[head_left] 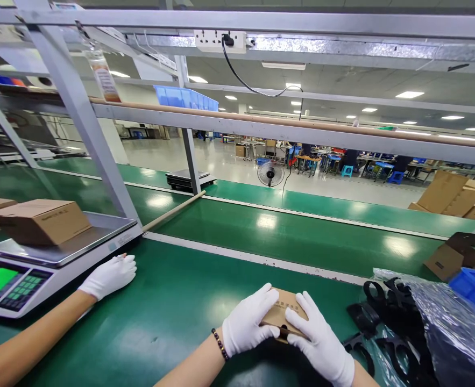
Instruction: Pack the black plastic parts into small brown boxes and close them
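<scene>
Left hand (247,322): gloved, fingers curled over the left end of the small box (288,312), clamped on it.
Right hand (321,341): gloved, clamped on the right end of the same box, fingers spread over its top.
Small box: between both hands, resting on the green belt (172,312), its front flap under the thumbs.
Step in hand: it looks like pressing the flap shut.
How to do it well: I think both thumbs should push evenly and the box should stay flat on the belt, so the flap does not bend.
Co-worker's hand (108,277): far to the left of the left hand, open, touching the edge of the scale (59,258).
Boxes counted: one in the hands, one brown box (39,220) on the scale.
Gloved hands counted: three.
Black parts (386,317): just right of the right hand, in a plastic bag; too tangled to count.
Blue bin (473,285): one, beyond the bag.
</scene>
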The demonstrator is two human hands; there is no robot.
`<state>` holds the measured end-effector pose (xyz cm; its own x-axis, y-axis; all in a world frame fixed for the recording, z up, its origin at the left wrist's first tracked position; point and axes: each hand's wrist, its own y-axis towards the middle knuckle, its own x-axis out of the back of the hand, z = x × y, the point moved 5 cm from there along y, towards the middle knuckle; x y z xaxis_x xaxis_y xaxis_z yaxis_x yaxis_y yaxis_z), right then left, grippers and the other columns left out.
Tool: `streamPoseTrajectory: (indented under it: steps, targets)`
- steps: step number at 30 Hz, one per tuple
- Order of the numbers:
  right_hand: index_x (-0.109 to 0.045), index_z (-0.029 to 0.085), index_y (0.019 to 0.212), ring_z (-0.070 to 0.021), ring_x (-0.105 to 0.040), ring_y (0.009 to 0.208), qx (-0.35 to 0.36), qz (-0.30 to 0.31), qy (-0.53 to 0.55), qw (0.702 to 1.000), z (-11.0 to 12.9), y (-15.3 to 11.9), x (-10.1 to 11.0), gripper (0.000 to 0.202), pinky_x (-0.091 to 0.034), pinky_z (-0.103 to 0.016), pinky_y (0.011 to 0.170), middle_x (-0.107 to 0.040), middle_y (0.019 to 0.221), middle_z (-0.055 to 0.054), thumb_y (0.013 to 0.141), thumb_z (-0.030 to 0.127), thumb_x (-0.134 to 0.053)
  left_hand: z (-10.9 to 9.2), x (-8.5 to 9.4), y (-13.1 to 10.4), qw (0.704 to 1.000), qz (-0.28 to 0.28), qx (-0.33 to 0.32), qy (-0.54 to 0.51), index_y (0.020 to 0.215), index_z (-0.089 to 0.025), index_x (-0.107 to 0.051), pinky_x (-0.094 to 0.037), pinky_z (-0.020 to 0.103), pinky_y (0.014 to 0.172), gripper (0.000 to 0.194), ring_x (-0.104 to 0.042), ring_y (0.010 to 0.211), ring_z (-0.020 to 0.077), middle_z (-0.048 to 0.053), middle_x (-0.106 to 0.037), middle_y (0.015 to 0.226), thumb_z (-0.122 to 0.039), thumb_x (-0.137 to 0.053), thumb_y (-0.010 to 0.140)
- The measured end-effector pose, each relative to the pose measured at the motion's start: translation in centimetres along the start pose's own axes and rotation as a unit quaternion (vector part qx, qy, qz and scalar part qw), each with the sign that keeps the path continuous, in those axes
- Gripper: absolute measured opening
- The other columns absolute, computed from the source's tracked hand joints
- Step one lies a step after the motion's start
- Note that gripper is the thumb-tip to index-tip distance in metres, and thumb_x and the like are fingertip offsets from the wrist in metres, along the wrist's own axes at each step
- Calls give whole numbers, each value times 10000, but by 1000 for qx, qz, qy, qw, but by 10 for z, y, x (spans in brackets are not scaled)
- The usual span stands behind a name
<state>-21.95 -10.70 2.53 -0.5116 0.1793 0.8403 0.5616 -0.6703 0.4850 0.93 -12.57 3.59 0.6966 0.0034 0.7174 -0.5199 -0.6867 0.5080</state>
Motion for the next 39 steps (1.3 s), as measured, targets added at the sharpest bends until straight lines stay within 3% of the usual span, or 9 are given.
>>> streamPoseTrajectory:
  steps: [4, 8, 11, 15, 20, 28, 33, 35, 39]
  targets:
    - [-599, 310, 1399, -479, -324, 1468, 12, 29, -49, 998, 17, 1, 2, 600, -452, -690, 1059, -355, 1611, -189, 825, 326, -772, -14, 4, -1, 999, 9, -37, -10, 1394, -264, -579, -367, 600, 1211, 454, -415, 1469, 341, 134, -586, 1457, -478, -475, 1007]
    - [-601, 270, 1339, -427, -502, 1372, 38, 64, -93, 993, 35, 11, 11, 594, -407, -748, 1070, -523, 1501, -177, 773, 127, -706, -5, -9, -11, 999, -15, 32, -11, 1327, -288, -643, -404, 575, 1191, 384, -238, 1548, 335, 99, -366, 1635, -305, -408, 1024]
    - [-568, 195, 1317, -296, -616, 1266, 103, 13, -80, 991, 44, 22, 23, 513, -470, -637, 1092, -650, 1342, -162, 844, 8, -501, 9, -21, -13, 993, -48, 102, -26, 1447, -290, -534, -360, 586, 1213, 450, -201, 1558, 344, 99, -188, 1700, -291, -451, 1005]
    - [-531, 166, 1343, -207, -674, 1148, 172, -69, -53, 981, 53, 23, 19, 405, -518, -505, 1096, -713, 1196, -124, 961, 51, -459, 20, -25, -9, 986, -72, 146, -39, 1572, -265, -313, -347, 607, 1217, 626, -307, 1526, 335, 171, -254, 1665, -322, -512, 981]
    - [-569, 158, 1299, -304, -674, 1136, 71, -181, -107, 975, 53, 23, -4, 361, -640, -480, 880, -692, 1210, -162, 944, 105, -532, 22, -22, -9, 986, -76, 134, -59, 1582, -276, -282, -321, 603, 1236, 627, -315, 1520, 329, 162, -289, 1646, -374, -484, 997]
    - [-609, 223, 986, -191, -661, 910, 55, -118, 57, 990, 52, 32, 2, 156, -601, -429, 918, -662, 951, -44, 956, 100, -517, 24, -24, -11, 988, -54, 128, -62, 1608, -284, -190, -301, 604, 1244, 653, -281, 1528, 342, 162, -247, 1655, -400, -438, 1015]
    - [-584, 210, 1345, -283, -658, 1160, -64, -175, 75, 980, 34, 29, -12, 452, -618, -477, 918, -640, 1301, -170, 913, 104, -500, 24, -17, -10, 991, -23, 131, -10, 1591, -228, -240, -356, 579, 1220, 646, -321, 1508, 334, 189, -292, 1624, -366, -453, 998]
    - [-596, 207, 1354, -307, -652, 1208, -125, -148, 152, 969, 22, 34, -14, 466, -582, -526, 999, -652, 1324, -164, 894, 171, -540, 16, -9, -4, 990, 1, 139, 19, 1552, -195, -335, -365, 604, 1207, 610, -337, 1493, 358, 205, -323, 1605, -341, -478, 977]
    - [-605, 195, 1327, -231, -709, 1121, -225, -78, 272, 932, -4, 44, 8, 394, -601, -409, 981, -712, 1253, -118, 992, 344, -461, -29, 4, 32, 980, 34, 135, 139, 1349, -177, -585, -260, 721, 1200, 430, -293, 1476, 451, 184, -462, 1509, -249, -528, 929]
